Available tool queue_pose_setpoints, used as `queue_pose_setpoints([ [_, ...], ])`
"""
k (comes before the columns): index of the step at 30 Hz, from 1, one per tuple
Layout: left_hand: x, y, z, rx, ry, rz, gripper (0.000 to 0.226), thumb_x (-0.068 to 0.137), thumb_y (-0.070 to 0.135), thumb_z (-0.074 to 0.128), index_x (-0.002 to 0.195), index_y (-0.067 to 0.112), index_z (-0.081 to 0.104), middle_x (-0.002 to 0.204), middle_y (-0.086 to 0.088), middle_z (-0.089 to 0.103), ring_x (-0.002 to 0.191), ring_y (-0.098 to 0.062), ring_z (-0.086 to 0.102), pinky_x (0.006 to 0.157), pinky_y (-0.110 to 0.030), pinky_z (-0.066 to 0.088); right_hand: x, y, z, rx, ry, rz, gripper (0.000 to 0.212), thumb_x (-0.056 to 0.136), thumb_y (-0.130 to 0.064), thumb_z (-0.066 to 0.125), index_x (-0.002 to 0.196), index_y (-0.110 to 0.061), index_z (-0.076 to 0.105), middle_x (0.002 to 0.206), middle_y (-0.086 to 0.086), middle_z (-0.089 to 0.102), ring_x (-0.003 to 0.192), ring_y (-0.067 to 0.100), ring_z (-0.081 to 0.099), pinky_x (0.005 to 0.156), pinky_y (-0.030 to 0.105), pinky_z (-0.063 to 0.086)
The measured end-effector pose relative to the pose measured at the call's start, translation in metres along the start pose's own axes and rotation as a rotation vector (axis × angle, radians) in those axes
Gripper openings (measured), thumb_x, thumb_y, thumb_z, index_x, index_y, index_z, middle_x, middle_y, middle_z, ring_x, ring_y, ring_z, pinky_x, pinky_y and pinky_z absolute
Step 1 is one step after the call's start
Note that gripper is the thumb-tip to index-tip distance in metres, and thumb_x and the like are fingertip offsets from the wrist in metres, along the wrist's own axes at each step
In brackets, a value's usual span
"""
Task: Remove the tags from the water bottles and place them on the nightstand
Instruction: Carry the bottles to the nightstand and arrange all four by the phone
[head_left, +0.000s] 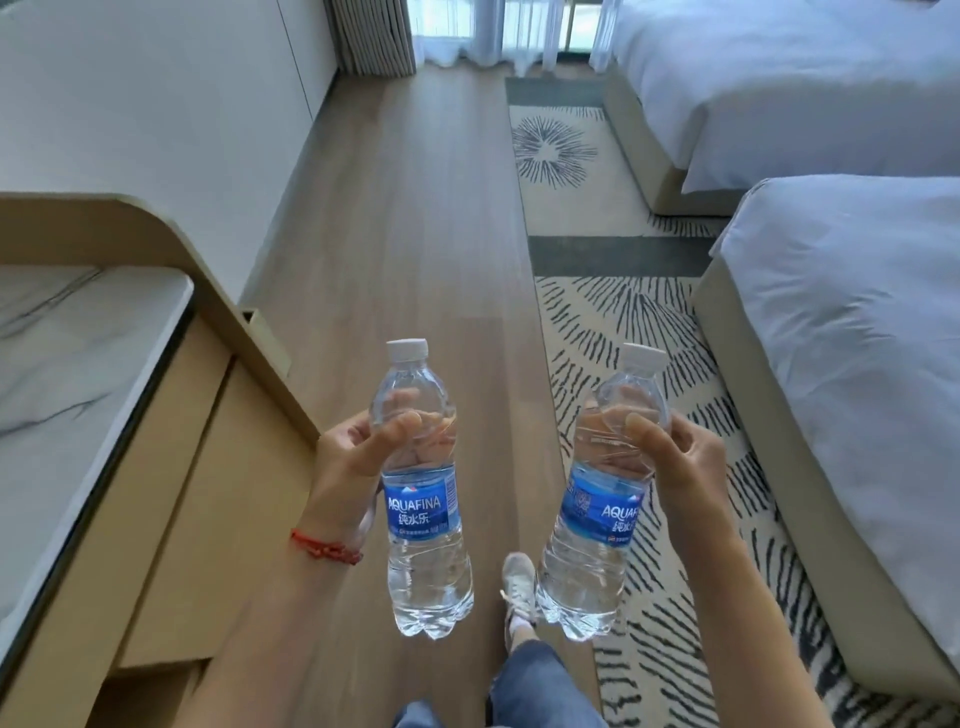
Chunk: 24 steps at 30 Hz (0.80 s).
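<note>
Clear plastic is catching the light as we are holding two water bottles upright over a wooden floor (415, 208). Our left hand (348, 462) is gripping the left bottle (423, 499), its fingers (400, 428) closing around the upper body above the blue label. Our right hand (675, 457) is gripping the right bottle (602, 499) the same way, tilting it slightly. Both white caps are sitting on. A red string bracelet (324, 545) is circling our left wrist. To our left a marble-topped table (78, 364) is standing; to our right two white beds (857, 338) are sitting on a patterned rug (597, 312). One sneaker (518, 582) is showing between the bottles.
</note>
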<state>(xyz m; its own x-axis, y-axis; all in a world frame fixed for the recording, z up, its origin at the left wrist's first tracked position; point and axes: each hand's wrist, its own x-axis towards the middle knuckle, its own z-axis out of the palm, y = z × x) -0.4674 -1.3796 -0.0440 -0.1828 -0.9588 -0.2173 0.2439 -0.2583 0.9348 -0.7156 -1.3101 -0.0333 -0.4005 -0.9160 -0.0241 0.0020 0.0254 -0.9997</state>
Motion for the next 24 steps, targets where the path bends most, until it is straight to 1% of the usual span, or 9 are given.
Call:
queue_pose_setpoints([
  [3, 0.062, 0.005, 0.031, 0.010, 0.020, -0.007, 0.059, 0.044, 0.039, 0.084, 0.093, 0.009, 0.069, 0.086, -0.012, 0.073, 0.079, -0.027, 0.070, 0.069, -0.036, 0.057, 0.068, -0.003, -0.011, -0.006, -0.023, -0.004, 0.048, 0.053, -0.049, 0.069, 0.083, -0.011, 0.066, 0.068, -0.003, 0.072, 0.061, 0.009, 0.067, 0.054, 0.016, 0.051],
  [5, 0.101, 0.011, 0.053, 0.013, 0.031, -0.005, 0.066, 0.036, 0.048, 0.086, 0.090, 0.014, 0.071, 0.086, -0.012, 0.073, 0.078, -0.027, 0.069, 0.071, -0.037, 0.058, 0.110, -0.008, -0.020, -0.006, -0.032, -0.018, 0.042, 0.053, -0.048, 0.070, 0.081, -0.015, 0.068, 0.070, 0.000, 0.072, 0.062, 0.012, 0.068, 0.055, 0.017, 0.052],
  [7, 0.140, 0.021, 0.073, 0.019, 0.026, 0.010, 0.064, 0.033, 0.054, 0.086, 0.084, 0.018, 0.073, 0.083, -0.010, 0.073, 0.077, -0.026, 0.069, 0.067, -0.034, 0.058, 0.155, -0.013, -0.029, -0.010, -0.027, -0.029, 0.042, 0.054, -0.048, 0.071, 0.081, -0.016, 0.068, 0.073, 0.004, 0.072, 0.064, 0.016, 0.068, 0.057, 0.020, 0.055],
  [12, 0.226, 0.039, 0.102, 0.012, 0.008, 0.012, 0.051, 0.046, 0.044, 0.082, 0.088, 0.016, 0.072, 0.089, -0.013, 0.073, 0.081, -0.029, 0.069, 0.068, -0.034, 0.057, 0.254, -0.018, -0.033, -0.017, -0.031, -0.018, 0.039, 0.055, -0.045, 0.071, 0.082, -0.017, 0.068, 0.071, 0.000, 0.073, 0.062, 0.015, 0.069, 0.056, 0.020, 0.054],
  [14, 0.261, 0.049, 0.111, -0.002, 0.004, 0.014, 0.066, 0.038, 0.051, 0.084, 0.091, 0.013, 0.070, 0.089, -0.011, 0.073, 0.080, -0.028, 0.069, 0.068, -0.033, 0.057, 0.289, -0.017, -0.027, -0.026, -0.028, -0.011, 0.040, 0.054, -0.048, 0.070, 0.080, -0.018, 0.067, 0.069, -0.002, 0.072, 0.061, 0.012, 0.068, 0.055, 0.018, 0.053],
  [16, 0.305, 0.054, 0.117, 0.013, -0.005, 0.014, 0.076, 0.038, 0.050, 0.084, 0.099, 0.008, 0.066, 0.089, -0.011, 0.072, 0.080, -0.026, 0.069, 0.067, -0.033, 0.057, 0.331, -0.014, -0.017, -0.048, -0.043, 0.006, 0.046, 0.054, -0.051, 0.069, 0.082, -0.014, 0.066, 0.069, -0.003, 0.072, 0.061, 0.011, 0.068, 0.054, 0.017, 0.052],
  [18, 0.353, 0.060, 0.121, 0.009, -0.002, 0.005, 0.075, 0.044, 0.040, 0.080, 0.107, 0.004, 0.062, 0.093, -0.014, 0.070, 0.081, -0.027, 0.068, 0.070, -0.034, 0.058, 0.374, -0.009, -0.004, -0.058, -0.043, 0.019, 0.046, 0.055, -0.051, 0.068, 0.083, -0.014, 0.067, 0.070, -0.003, 0.072, 0.061, 0.010, 0.068, 0.054, 0.016, 0.052],
  [20, 0.404, 0.065, 0.121, 0.008, 0.001, 0.002, 0.071, 0.048, 0.037, 0.074, 0.108, 0.003, 0.061, 0.094, -0.017, 0.068, 0.081, -0.027, 0.068, 0.073, -0.037, 0.057, 0.418, -0.005, 0.012, -0.060, -0.027, 0.018, 0.041, 0.055, -0.050, 0.068, 0.081, -0.019, 0.067, 0.069, -0.005, 0.072, 0.061, 0.009, 0.068, 0.053, 0.015, 0.051],
  [24, 0.505, 0.085, 0.121, 0.025, -0.006, -0.017, 0.070, 0.041, 0.039, 0.079, 0.099, 0.003, 0.065, 0.082, -0.004, 0.073, 0.074, -0.022, 0.069, 0.068, -0.033, 0.057, 0.511, -0.006, 0.043, -0.048, -0.005, 0.039, 0.039, 0.054, -0.050, 0.069, 0.079, -0.021, 0.068, 0.069, -0.005, 0.072, 0.061, 0.009, 0.068, 0.053, 0.015, 0.051],
])
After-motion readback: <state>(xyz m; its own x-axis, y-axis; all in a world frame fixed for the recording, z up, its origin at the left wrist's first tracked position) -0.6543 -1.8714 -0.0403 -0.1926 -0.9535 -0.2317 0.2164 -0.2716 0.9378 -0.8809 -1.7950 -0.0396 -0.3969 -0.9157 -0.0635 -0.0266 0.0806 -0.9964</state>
